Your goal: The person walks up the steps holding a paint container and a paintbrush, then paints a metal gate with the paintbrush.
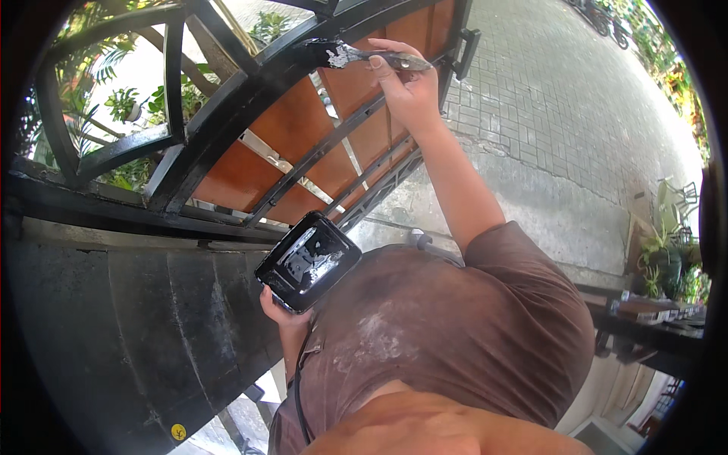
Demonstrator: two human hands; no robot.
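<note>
My right hand [413, 95] is raised at the top centre, its thumb and fingers closed round the handle of a paintbrush [350, 55]. The bristles are black with whitish smears and meet a black curved bar of the metal gate [254, 95]; whether they press on it I cannot tell. Lower down, close to my torso, my left hand [282, 307] grips a black rectangular tub [338, 236] by its near left corner. Glossy dark paint shows inside the tub, tilted toward me. Most of the left fingers are hidden beneath it.
Reddish-brown panels [292, 114] are set behind the gate's bars. A dark sheet-like surface [189, 318] spans the lower left. Paved ground [531, 114] lies to the right, with potted plants [667, 262] at its far edge. Greenery shows through the gate's openings.
</note>
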